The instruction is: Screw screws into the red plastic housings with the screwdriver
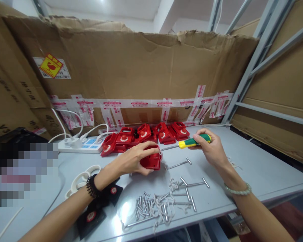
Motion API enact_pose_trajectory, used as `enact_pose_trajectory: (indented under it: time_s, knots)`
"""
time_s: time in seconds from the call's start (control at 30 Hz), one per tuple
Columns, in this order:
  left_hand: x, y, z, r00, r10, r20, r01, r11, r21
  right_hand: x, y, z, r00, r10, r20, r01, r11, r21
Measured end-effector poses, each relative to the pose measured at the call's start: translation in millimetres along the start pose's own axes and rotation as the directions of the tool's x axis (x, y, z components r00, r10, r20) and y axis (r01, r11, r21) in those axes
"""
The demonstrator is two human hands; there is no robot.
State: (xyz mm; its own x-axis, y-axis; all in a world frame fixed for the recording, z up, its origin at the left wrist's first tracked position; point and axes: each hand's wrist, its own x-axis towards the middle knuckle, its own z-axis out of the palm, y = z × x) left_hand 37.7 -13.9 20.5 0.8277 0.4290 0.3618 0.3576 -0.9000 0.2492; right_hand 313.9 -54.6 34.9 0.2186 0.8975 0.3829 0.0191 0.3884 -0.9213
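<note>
My left hand [131,160] is closed over a red plastic housing [151,162] that rests on the grey table [255,168]. My right hand [210,149] grips a screwdriver [189,143] with a green and yellow handle. Its metal shaft points left, and its tip sits at the right side of the red housing. A row of several more red housings [146,134] stands just behind, against the cardboard wall. Long T-headed metal pins [181,163] lie loose on the table in front of the housing.
A pile of screws, pins and white string [161,205] lies near the front edge. Black pieces with red dots [96,211] and white plastic rings [82,178] lie under my left forearm. A white power strip [83,145] sits at left. Metal shelving [262,67] stands at right.
</note>
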Motion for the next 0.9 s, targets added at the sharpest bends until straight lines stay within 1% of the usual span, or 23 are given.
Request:
enact_pose_trajectory:
  time_s: [0.67, 0.9]
  knots:
    - [0.3, -0.2, -0.4, 1.0, 0.002, 0.004, -0.002, 1.0, 0.009, -2.3, -3.0, -0.8, 0.999, 0.014, 0.031, -0.014, 1.0, -0.005]
    - [2.0, 0.7, -1.2, 1.0, 0.002, 0.004, -0.002, 1.0, -0.014, -4.1, -3.7, -0.6, 0.999, -0.014, 0.046, 0.016, 0.999, -0.029]
